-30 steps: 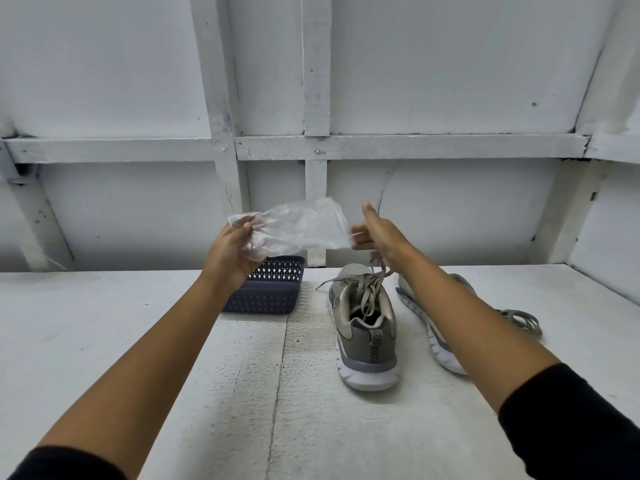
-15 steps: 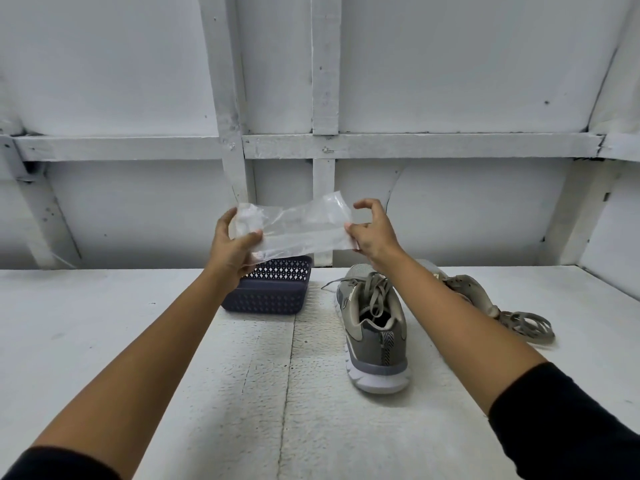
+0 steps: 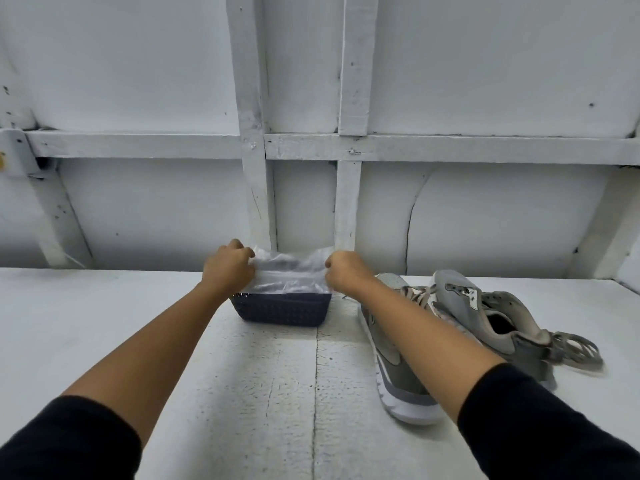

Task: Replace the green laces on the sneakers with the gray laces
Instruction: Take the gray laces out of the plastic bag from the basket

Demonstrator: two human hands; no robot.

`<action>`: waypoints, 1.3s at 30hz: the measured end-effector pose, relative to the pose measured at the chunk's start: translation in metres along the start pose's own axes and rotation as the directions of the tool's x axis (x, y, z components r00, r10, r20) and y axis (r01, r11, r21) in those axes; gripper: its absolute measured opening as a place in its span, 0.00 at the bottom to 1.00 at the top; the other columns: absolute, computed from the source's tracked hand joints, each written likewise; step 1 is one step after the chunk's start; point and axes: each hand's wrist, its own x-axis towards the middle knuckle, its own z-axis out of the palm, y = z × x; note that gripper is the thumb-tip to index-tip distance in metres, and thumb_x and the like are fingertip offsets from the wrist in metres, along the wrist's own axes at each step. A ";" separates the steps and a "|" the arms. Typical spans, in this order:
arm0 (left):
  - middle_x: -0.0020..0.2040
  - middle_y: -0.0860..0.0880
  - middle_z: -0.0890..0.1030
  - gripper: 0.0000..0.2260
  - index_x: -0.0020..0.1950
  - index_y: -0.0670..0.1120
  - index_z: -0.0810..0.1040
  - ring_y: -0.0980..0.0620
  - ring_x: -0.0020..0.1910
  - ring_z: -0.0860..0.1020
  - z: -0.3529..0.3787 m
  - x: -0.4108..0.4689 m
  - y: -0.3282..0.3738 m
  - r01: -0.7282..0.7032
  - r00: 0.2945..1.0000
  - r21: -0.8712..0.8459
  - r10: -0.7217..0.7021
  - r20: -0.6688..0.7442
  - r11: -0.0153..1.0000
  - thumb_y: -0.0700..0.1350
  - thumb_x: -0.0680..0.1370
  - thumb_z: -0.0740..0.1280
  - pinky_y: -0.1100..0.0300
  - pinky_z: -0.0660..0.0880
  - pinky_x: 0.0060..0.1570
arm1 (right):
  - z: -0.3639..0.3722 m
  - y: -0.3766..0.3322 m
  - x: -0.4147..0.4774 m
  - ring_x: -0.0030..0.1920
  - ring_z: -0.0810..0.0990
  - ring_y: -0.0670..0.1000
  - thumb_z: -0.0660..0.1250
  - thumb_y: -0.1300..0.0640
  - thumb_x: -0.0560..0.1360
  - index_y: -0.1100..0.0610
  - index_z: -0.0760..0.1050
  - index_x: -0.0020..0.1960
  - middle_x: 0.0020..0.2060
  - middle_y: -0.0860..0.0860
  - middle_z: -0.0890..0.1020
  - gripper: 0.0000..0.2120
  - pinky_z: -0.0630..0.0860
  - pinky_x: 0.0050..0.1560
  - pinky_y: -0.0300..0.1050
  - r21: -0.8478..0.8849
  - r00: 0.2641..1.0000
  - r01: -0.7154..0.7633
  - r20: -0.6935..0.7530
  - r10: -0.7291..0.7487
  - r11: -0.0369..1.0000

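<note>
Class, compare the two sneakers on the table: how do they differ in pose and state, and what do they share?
The inner sneaker, beside the basket, stands upright on its sole; the outer sneaker lies tipped on its side. The inner sneaker shows laces threaded at its tongue; the outer sneaker's opening gapes, with a loose lace bundle beside it. Both are gray.

Sneakers [image 3: 450, 334] right of basket [image 3: 282, 311]
</note>
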 end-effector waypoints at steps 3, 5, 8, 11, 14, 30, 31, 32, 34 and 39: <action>0.63 0.44 0.72 0.17 0.65 0.45 0.74 0.42 0.61 0.70 0.010 0.007 -0.003 -0.060 0.990 0.215 0.030 0.139 0.975 0.49 0.78 0.60 0.49 0.69 0.58 | 0.016 -0.007 0.003 0.58 0.74 0.59 0.58 0.68 0.74 0.61 0.75 0.56 0.54 0.58 0.78 0.14 0.72 0.58 0.52 -0.197 0.999 0.031 0.048 -0.022 0.980; 0.65 0.45 0.71 0.19 0.66 0.46 0.72 0.42 0.64 0.67 0.017 0.010 -0.004 -0.120 0.967 0.272 0.050 0.249 0.955 0.52 0.79 0.59 0.48 0.66 0.60 | 0.024 -0.009 0.005 0.62 0.69 0.59 0.58 0.67 0.74 0.61 0.73 0.59 0.57 0.57 0.77 0.15 0.66 0.60 0.55 -0.310 0.997 0.042 0.073 -0.020 0.950; 0.66 0.46 0.70 0.18 0.66 0.47 0.72 0.43 0.65 0.65 0.024 0.013 -0.003 -0.195 0.951 0.358 0.086 0.298 0.913 0.53 0.80 0.57 0.48 0.64 0.61 | 0.031 -0.008 0.010 0.64 0.67 0.59 0.59 0.65 0.75 0.59 0.73 0.58 0.57 0.57 0.76 0.12 0.63 0.62 0.58 -0.371 0.990 0.031 0.136 0.021 0.928; 0.66 0.46 0.70 0.18 0.66 0.48 0.73 0.43 0.66 0.64 0.024 0.017 0.003 -0.237 0.938 0.444 0.084 0.336 0.864 0.54 0.79 0.58 0.49 0.63 0.62 | 0.031 -0.009 0.014 0.67 0.64 0.60 0.60 0.61 0.77 0.59 0.72 0.59 0.62 0.57 0.72 0.11 0.63 0.64 0.60 -0.369 0.975 0.050 0.219 0.035 0.928; 0.67 0.47 0.69 0.19 0.66 0.53 0.74 0.43 0.68 0.62 0.022 0.021 0.004 -0.230 0.929 0.500 0.035 0.369 0.835 0.59 0.78 0.60 0.50 0.61 0.63 | 0.028 -0.010 0.016 0.70 0.58 0.62 0.59 0.57 0.80 0.60 0.70 0.63 0.69 0.59 0.64 0.14 0.61 0.66 0.62 -0.384 0.941 0.095 0.336 0.043 0.918; 0.70 0.45 0.66 0.20 0.68 0.57 0.72 0.41 0.68 0.64 0.005 0.025 0.010 -0.159 0.918 0.430 -0.027 0.395 0.889 0.62 0.79 0.55 0.47 0.62 0.64 | 0.028 0.004 0.025 0.55 0.75 0.60 0.60 0.55 0.79 0.60 0.79 0.56 0.57 0.59 0.77 0.13 0.73 0.59 0.55 -0.226 0.951 0.170 0.292 -0.099 0.959; 0.70 0.45 0.66 0.20 0.68 0.57 0.71 0.41 0.68 0.64 0.002 0.026 0.011 -0.151 0.919 0.422 -0.030 0.392 0.894 0.61 0.79 0.55 0.46 0.62 0.65 | 0.023 0.004 0.022 0.53 0.76 0.59 0.60 0.55 0.79 0.61 0.80 0.55 0.55 0.59 0.79 0.14 0.74 0.58 0.55 -0.201 0.952 0.176 0.282 -0.115 0.964; 0.69 0.44 0.66 0.20 0.67 0.57 0.72 0.41 0.68 0.64 -0.001 0.025 0.014 -0.150 0.924 0.410 -0.020 0.381 0.900 0.61 0.79 0.56 0.45 0.62 0.65 | 0.015 0.004 0.017 0.53 0.77 0.58 0.60 0.55 0.79 0.61 0.80 0.55 0.54 0.58 0.80 0.14 0.75 0.58 0.53 -0.167 0.956 0.183 0.262 -0.135 0.969; 0.68 0.44 0.68 0.19 0.67 0.56 0.72 0.41 0.67 0.65 -0.006 0.023 0.026 -0.160 0.944 0.350 0.039 0.328 0.923 0.60 0.79 0.56 0.44 0.63 0.64 | -0.007 0.008 0.007 0.55 0.77 0.56 0.59 0.56 0.80 0.61 0.79 0.58 0.56 0.57 0.80 0.15 0.74 0.59 0.48 -0.087 0.959 0.200 0.223 -0.176 0.976; 0.69 0.43 0.68 0.20 0.73 0.54 0.64 0.44 0.67 0.68 -0.009 0.014 0.088 -0.288 0.932 -0.039 0.290 0.217 0.957 0.51 0.81 0.58 0.43 0.64 0.68 | -0.065 0.042 -0.017 0.60 0.76 0.51 0.60 0.56 0.79 0.59 0.78 0.61 0.58 0.54 0.80 0.14 0.69 0.53 0.36 -0.029 0.966 0.187 0.185 -0.179 0.982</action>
